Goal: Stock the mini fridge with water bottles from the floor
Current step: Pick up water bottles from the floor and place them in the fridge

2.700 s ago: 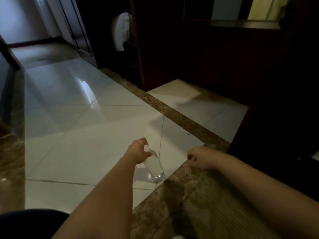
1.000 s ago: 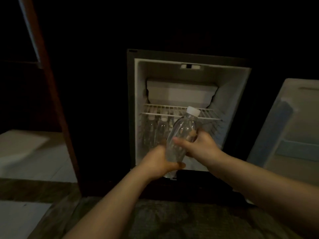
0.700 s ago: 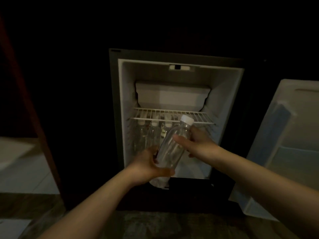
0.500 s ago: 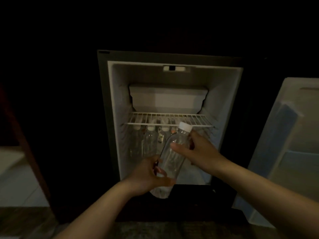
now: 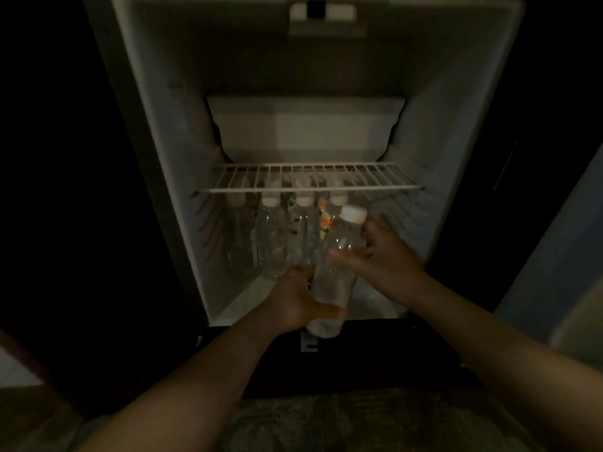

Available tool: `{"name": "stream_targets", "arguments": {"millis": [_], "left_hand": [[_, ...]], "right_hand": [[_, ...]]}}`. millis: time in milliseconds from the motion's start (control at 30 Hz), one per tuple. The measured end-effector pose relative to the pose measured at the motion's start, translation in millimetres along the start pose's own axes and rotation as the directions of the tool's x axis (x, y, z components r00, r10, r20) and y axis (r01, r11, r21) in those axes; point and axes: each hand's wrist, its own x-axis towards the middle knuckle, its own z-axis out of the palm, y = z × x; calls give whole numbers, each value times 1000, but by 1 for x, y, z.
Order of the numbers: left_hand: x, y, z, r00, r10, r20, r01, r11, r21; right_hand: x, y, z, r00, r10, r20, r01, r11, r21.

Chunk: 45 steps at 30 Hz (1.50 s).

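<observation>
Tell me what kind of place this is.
Probably a hotel room, though that is not certain: a mini fridge is built into dark cabinetry at floor level, a row of identical water bottles stands under its wire shelf, and carpet lies in front.

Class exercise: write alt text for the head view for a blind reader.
The left hand and right hand hold a clear water bottle at the mouth of an open mini fridge. Several bottles stand inside beneath a wire shelf.

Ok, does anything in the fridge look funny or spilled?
Nothing looks spilled or broken. The stocked bottles stand upright under the wire shelf. Only the held bottle leans, gripped by the left hand and right hand.
</observation>
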Motion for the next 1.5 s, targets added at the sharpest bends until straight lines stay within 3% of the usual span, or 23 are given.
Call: {"name": "stream_targets", "arguments": {"millis": [233,433,533,667,800,967,1033,1167,1233,1333,1400,1500], "left_hand": [[41,0,6,998,50,-27,-51,997,-56],[55,-6,15,993,109,34,-110,994,3],[62,-9,26,994,109,14,-108,993,-45],[73,-13,32,1000,-11,12,14,958,-285],[79,-15,34,995,-93,29,97,910,-403],[88,-16,48,996,-22,-84,-11,927,-374],[91,-18,51,995,20,-95,-53,932,-358],[87,-22,51,988,113,-101,-132,970,-206],[82,-27,50,963,208,-169,-203,978,45],[76,-30,47,903,364,-229,-200,827,526],[79,-28,38,873,436,-218,-177,700,692],[87,-34,29,866,477,-146,-140,513,847]], "right_hand": [[16,20,-5,961,-103,-256,55,980,-191],[20,51,-7,924,-74,-374,-62,939,-337],[21,63,-7,907,-98,-409,-35,951,-307],[14,79,1,904,-155,-399,31,953,-301],[2,105,13,924,-46,-380,-90,939,-331],[5,113,22,881,99,-462,-190,970,-154],[10,115,25,851,104,-515,-219,961,-168],[16,111,28,842,136,-522,-259,951,-168],[20,109,28,829,141,-541,-305,925,-226],[28,110,25,830,155,-535,-337,904,-261],[37,112,24,851,174,-495,-347,894,-284],[58,110,25,821,204,-534,-414,856,-309]]}}
